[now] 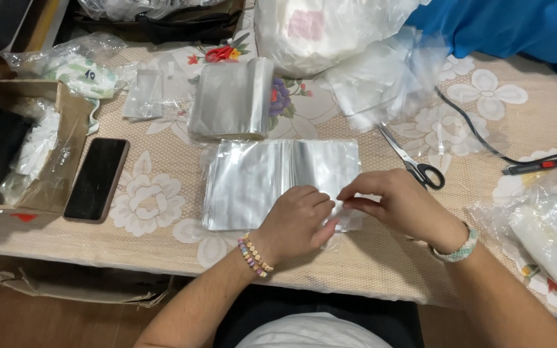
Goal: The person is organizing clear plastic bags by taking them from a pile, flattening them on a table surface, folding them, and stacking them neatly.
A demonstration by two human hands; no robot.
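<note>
A flat stack of clear plastic sleeves (272, 183) lies near the front edge of the table (381, 258), fanned slightly so that their edges overlap. Both hands meet at its near right corner. The left hand (294, 222) rests knuckles up on the stack, fingers curled and pressing the sleeves down, beaded bracelets at the wrist. The right hand (394, 200) comes in from the right with thumb and forefinger pinched on a thin clear edge — most likely the top sleeve, though film against film is hard to read. To do this well, the pinch should take one layer only, while the left hand keeps the rest from sliding. Both forearms come up from the front edge, angling inward towards each other. Behind the stack sits a second bundle of sleeves (232, 100); scissors (414, 161) lie just to the right, a dark phone (97, 179) to the left beside an open cardboard box (66, 135) at the left edge — loose plastic bags (388, 77) crowd the far side
</note>
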